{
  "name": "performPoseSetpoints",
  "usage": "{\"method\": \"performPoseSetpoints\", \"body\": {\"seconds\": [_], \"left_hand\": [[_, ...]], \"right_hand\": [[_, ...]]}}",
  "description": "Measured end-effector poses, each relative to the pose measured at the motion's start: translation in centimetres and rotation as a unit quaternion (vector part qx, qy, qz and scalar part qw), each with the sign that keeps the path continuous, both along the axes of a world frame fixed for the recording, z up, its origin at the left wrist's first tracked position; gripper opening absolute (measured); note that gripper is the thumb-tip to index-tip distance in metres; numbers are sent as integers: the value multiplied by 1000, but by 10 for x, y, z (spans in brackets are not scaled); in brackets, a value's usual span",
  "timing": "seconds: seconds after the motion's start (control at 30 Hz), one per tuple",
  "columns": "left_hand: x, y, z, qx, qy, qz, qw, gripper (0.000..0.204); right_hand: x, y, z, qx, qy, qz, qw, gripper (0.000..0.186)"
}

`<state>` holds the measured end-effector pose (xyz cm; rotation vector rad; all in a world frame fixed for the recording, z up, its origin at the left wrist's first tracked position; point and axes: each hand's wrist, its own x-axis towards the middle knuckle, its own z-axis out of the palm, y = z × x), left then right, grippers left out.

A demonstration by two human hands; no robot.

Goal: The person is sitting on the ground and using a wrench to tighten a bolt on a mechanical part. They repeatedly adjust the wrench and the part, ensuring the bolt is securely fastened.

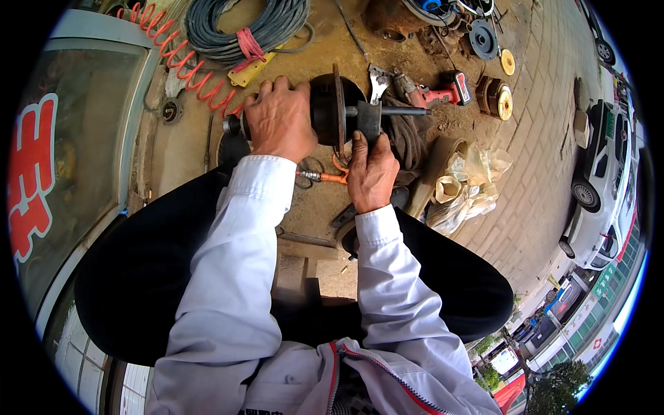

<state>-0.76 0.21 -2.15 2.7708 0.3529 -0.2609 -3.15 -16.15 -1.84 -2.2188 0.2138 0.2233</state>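
My left hand grips the body of a black metal housing with a rusty upright flange and a long steel shaft pointing right. My right hand is closed on a dark flat metal piece that lies against the shaft just right of the flange; its exact shape is partly hidden. An orange air hose fitting lies below the housing, between my wrists. A brown cloth is bunched beside my right hand, and a red-and-black cordless power tool lies beyond it.
A coiled black hose, red spiral hose, yellow strip, spools and crumpled bags lie around. A glass door stands left; paving and parked cars are right. My knees frame the work.
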Motion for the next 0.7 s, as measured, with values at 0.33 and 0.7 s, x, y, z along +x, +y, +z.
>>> {"method": "performPoseSetpoints", "body": {"seconds": [0.33,0.7], "left_hand": [[26,14,12,-43,170,-37,984,65],[-1,3,4,-25,-27,-11,999,66]], "right_hand": [[-5,2,-5,-27,-33,18,999,30],[-1,-6,-8,12,-10,-30,999,30]]}}
